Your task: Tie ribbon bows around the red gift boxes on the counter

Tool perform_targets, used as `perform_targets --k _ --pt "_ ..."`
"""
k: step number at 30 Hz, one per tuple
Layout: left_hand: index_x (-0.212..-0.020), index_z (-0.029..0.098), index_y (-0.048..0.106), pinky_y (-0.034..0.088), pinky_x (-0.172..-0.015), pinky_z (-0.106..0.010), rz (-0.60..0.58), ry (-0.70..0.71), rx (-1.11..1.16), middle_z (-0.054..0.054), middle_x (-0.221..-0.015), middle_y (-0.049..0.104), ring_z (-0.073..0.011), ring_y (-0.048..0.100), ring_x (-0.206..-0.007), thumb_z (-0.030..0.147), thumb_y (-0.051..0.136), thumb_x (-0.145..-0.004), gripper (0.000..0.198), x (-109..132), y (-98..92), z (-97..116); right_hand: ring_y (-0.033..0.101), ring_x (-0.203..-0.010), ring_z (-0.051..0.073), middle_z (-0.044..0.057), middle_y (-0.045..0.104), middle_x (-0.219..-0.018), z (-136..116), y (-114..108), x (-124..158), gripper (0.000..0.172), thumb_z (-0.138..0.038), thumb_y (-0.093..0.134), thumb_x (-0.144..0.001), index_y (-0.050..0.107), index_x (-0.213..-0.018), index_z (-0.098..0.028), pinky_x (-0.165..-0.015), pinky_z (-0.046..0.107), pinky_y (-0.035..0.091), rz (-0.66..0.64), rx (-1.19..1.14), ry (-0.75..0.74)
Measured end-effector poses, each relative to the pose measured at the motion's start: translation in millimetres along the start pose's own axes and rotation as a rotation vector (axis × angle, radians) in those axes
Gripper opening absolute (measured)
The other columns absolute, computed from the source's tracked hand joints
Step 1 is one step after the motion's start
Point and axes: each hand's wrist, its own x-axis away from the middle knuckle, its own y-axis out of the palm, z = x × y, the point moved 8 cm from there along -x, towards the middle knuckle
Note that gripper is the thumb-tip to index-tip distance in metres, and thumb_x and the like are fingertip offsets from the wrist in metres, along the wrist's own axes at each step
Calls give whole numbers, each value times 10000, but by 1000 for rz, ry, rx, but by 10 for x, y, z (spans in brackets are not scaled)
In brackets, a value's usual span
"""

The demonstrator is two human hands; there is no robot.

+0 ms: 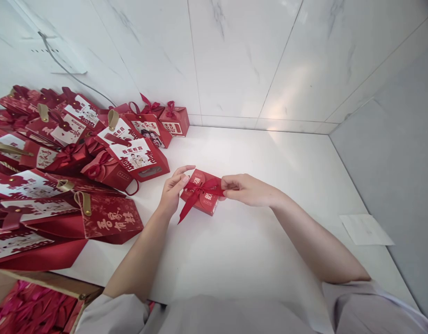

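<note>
A small red box [208, 207] with gold print lies on the white table in front of me. Across its top runs a red ribbon [201, 187] tied in a bow, one tail hanging over the box's near left edge. My left hand [174, 190] is at the box's left side, thumb and fingers against its edge. At the right side, my right hand [239, 189] pinches the ribbon's right end between thumb and fingers.
Many red gift boxes and bags [112, 220] crowd the left of the table [269, 260]. A cardboard carton [57, 284] of red ribboned items sits at the lower left. White paper [366, 229] lies at the right edge. A tiled wall [241, 60] stands behind.
</note>
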Motion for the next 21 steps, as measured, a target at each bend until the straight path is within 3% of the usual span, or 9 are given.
perform_targets --k 3,8,13,17,21 --pt "-549 162 546 468 -882 -344 -5 -1 -2 -71 -1248 600 -259 573 -1100 412 618 -825 379 -9 -12 -6 591 -666 152 -21 639 -696 52 35 1 79 -279 468 -868 471 -807 -229 -615 279 425 -26 -117 84" --pt "-538 160 524 464 -876 -337 -32 -11 48 -68 -1240 598 -254 572 -1087 403 642 -815 388 -15 19 -34 485 -582 122 -14 560 -679 -1 61 -12 345 -521 509 -877 576 -768 -200 -542 259 361 0 15 38" --pt "-528 162 509 460 -872 -326 -15 -7 57 -60 -1225 602 -243 575 -1077 372 647 -820 386 -14 6 -56 576 -673 149 21 646 -734 53 170 -18 377 -481 472 -912 618 -729 -186 -659 282 424 -164 -19 44" --pt "-527 165 507 467 -875 -327 -23 -21 87 -57 -1251 588 -248 561 -1110 359 647 -818 377 -20 39 -82 530 -725 157 38 650 -852 60 140 -45 415 -478 459 -918 594 -664 -180 -643 285 378 -204 69 -38" --pt "-526 164 510 465 -897 -328 -59 -25 106 -55 -1278 570 -255 535 -1159 341 652 -816 368 -24 104 -91 495 -727 153 24 610 -806 75 118 -61 396 -461 464 -919 582 -668 -178 -650 278 359 -287 49 -90"
